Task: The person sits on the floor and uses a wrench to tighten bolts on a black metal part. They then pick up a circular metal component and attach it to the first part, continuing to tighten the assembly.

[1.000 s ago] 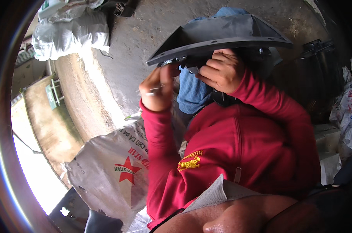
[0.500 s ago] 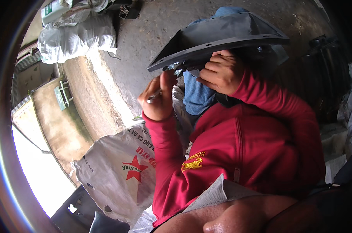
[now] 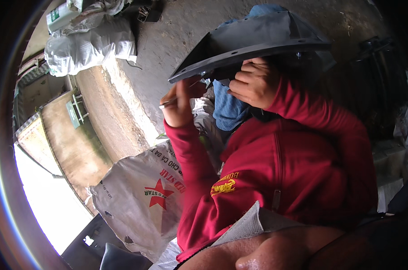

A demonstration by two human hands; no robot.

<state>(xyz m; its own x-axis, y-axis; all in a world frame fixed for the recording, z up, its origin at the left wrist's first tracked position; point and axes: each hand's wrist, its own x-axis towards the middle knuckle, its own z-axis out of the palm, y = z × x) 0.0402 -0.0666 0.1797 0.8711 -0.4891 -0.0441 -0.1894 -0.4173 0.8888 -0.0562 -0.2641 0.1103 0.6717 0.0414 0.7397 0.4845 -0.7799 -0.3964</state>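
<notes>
The person holds a dark grey panel (image 3: 258, 40), a curved plastic piece with a flanged edge and small holes along it, up at the far middle of the view. The right hand (image 3: 254, 83) is under the panel's near edge, fingers (image 3: 240, 85) curled tight against its underside and gripping it. The left hand (image 3: 181, 103) is raised just left of that, below the panel's left end, fingers closed on a thin metal tool (image 3: 168, 102); the tool's shaft sticks out to the left of the fist, and its far tip runs up toward the panel's underside, where it is too dark to tell whether it touches. The two hands are near each other but apart.

Both arms wear red sleeves (image 3: 190, 162) of a red hooded top (image 3: 285, 175) that fills the middle right. Blue cloth (image 3: 228, 110) shows beneath the hands, between the arms. A pale mesh piece (image 3: 244, 225) lies at the near edge over the top.

The floor (image 3: 168, 40) is rough grey concrete. A white woven sack with a red star (image 3: 141, 202) lies at the near left, beside the left elbow. More white sacks (image 3: 91, 45) are heaped at the far left. Dark machine parts (image 3: 379, 54) stand in shadow at the far right. A dark flat piece (image 3: 96, 243) sits at the near left edge.
</notes>
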